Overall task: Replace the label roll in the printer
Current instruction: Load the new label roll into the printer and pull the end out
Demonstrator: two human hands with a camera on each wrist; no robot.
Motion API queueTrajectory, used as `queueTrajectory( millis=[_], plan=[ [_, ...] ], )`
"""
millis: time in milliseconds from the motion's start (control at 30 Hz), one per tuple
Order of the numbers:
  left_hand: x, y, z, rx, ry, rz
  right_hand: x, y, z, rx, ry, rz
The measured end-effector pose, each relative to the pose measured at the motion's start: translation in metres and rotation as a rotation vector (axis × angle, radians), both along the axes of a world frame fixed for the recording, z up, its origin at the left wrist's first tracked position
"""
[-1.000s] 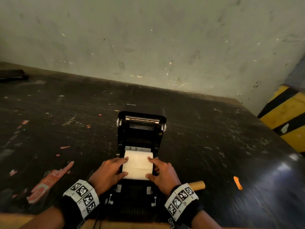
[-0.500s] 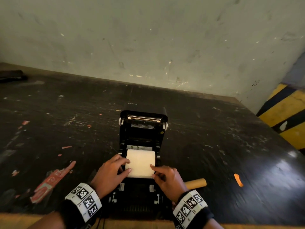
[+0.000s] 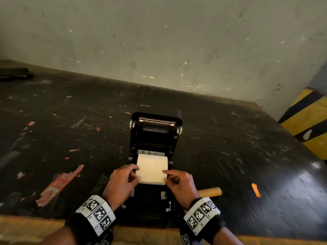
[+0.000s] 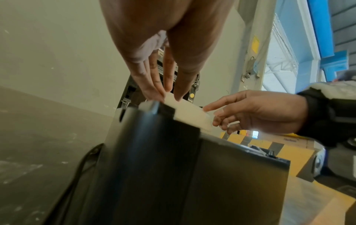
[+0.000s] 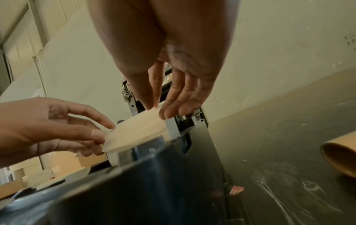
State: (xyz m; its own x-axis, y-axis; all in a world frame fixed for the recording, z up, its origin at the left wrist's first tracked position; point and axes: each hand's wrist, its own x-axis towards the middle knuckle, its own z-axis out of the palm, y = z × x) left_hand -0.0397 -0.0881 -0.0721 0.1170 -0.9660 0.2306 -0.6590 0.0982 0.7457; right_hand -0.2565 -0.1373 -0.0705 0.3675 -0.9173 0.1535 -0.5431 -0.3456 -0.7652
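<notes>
Both hands pinching label strip's near corners over open printer (image 3: 155, 138): left hand (image 3: 122, 183), right hand (image 3: 180, 184), label roll (image 3: 152, 168) seated.

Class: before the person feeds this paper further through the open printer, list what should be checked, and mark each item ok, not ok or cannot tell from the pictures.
1. Printer lid raised clear of the paper path: ok.
2. Label roll sitting in the printer bay: ok.
3. Left hand pinching the paper's left edge: ok.
4. Right hand pinching the right edge: ok.
5. Paper lying straight between the side guides: cannot tell; hands cover the guides.
6. Old cardboard core out of the printer, lying on the table: ok.
</notes>
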Motion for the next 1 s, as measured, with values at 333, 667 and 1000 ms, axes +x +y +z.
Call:
queueTrajectory(
  millis=[333,667,1000],
  plan=[
    [-0.006,-0.002,-0.003,-0.038,0.107,0.036,-0.001,0.01,-0.008,-0.073,0.048,0.004],
    [0.003,0.003,0.007,-0.007,0.26,-0.023,0.0,0.007,-0.002,0.071,-0.018,-0.059],
    [0.005,0.008,0.005,0.063,0.292,-0.09,0.006,0.001,0.0,0.281,-0.205,-0.121]
  ],
)
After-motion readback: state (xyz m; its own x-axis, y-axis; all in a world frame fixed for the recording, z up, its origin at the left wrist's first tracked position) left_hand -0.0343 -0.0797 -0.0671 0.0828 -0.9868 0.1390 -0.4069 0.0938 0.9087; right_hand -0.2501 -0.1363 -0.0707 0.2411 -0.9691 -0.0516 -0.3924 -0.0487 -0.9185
